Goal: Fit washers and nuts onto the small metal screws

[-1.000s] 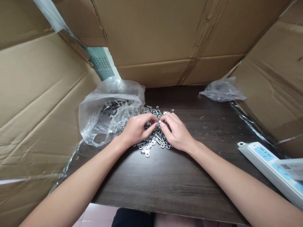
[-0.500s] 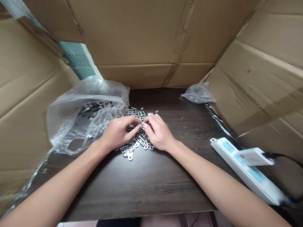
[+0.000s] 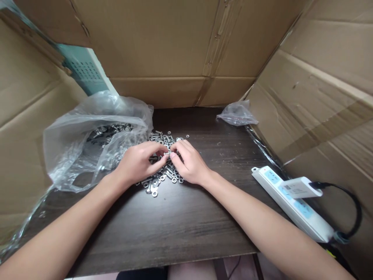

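Over a pile of loose bolts, nuts and washers (image 3: 162, 137), my two hands meet at their fingertips. A small silver bolt (image 3: 167, 153) shows between them. My left hand (image 3: 139, 160) pinches one end with thumb and forefinger. My right hand (image 3: 190, 162) is closed at the other end of the bolt, its thumb and forefinger pressed together; whether a nut or washer sits there is too small to tell. Part of the pile is hidden beneath both hands. A flat washer (image 3: 154, 193) lies at the pile's near edge.
Left of the pile, a clear plastic bag (image 3: 70, 136) lies open with more bolts inside. A smaller plastic bag (image 3: 237, 113) rests at the back right. A white power strip (image 3: 294, 206) with a plugged-in adapter (image 3: 301, 187) lies on the right. Cardboard walls (image 3: 163, 42) surround the dark table (image 3: 175, 229).
The whole view has shifted slightly, so everything appears a little further left. Both hands keep their pinch on the bolt, which now shows more plainly between the fingertips.
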`<action>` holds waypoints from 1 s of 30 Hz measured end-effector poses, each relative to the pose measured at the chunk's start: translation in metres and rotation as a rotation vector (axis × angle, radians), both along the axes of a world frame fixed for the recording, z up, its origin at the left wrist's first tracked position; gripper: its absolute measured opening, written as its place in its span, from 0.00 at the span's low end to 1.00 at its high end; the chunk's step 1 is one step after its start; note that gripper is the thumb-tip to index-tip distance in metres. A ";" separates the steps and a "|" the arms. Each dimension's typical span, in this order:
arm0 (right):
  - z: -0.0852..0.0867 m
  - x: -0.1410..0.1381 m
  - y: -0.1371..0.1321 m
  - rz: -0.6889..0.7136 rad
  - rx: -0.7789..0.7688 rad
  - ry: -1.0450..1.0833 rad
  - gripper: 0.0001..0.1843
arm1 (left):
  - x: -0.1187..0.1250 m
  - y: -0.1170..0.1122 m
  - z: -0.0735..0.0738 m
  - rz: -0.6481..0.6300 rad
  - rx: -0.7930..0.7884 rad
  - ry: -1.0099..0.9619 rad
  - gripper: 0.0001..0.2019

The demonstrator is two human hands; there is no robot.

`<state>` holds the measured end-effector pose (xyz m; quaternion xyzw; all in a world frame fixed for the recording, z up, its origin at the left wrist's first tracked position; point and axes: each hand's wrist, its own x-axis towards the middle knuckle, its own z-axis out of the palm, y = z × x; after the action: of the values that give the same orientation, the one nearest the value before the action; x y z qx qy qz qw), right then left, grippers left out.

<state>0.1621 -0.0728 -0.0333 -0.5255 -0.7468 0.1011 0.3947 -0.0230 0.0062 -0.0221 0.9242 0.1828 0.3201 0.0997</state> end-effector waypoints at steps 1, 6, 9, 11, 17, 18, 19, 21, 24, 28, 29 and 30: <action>0.000 0.000 0.000 0.003 -0.001 0.000 0.07 | 0.000 0.000 0.000 -0.007 0.001 0.011 0.07; -0.003 0.000 0.003 0.036 0.013 -0.007 0.13 | 0.000 0.000 -0.001 -0.028 -0.006 0.056 0.07; -0.003 0.000 0.003 0.034 0.017 -0.006 0.13 | -0.001 -0.001 -0.001 -0.019 -0.010 0.073 0.08; -0.003 0.000 0.002 0.020 0.008 -0.004 0.11 | -0.002 -0.001 0.000 -0.010 -0.007 0.077 0.07; -0.001 0.000 0.000 0.017 -0.004 -0.012 0.05 | -0.002 0.000 0.001 0.006 0.009 0.091 0.07; -0.001 -0.001 0.000 0.022 -0.005 -0.022 0.06 | -0.002 0.000 0.000 0.007 0.016 0.092 0.07; -0.001 -0.001 0.001 0.027 -0.005 -0.033 0.06 | -0.002 0.000 0.000 0.007 0.024 0.089 0.07; -0.002 -0.001 0.001 0.035 0.001 -0.051 0.07 | -0.001 0.000 -0.001 0.010 0.036 0.085 0.06; -0.003 0.000 0.002 0.038 0.009 -0.067 0.09 | -0.001 0.000 -0.001 0.003 0.046 0.082 0.06; -0.004 -0.001 0.003 0.031 0.004 -0.077 0.12 | -0.001 -0.001 -0.002 -0.018 0.056 0.068 0.07; -0.005 -0.001 0.003 0.027 0.003 -0.077 0.12 | -0.001 -0.001 -0.003 -0.019 0.059 0.063 0.07; -0.005 -0.001 0.003 0.024 0.004 -0.078 0.13 | 0.000 -0.001 -0.003 -0.019 0.060 0.060 0.07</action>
<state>0.1613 -0.0695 -0.0386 -0.5191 -0.7681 0.0838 0.3654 -0.0233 0.0050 -0.0251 0.9376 0.1674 0.2968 0.0692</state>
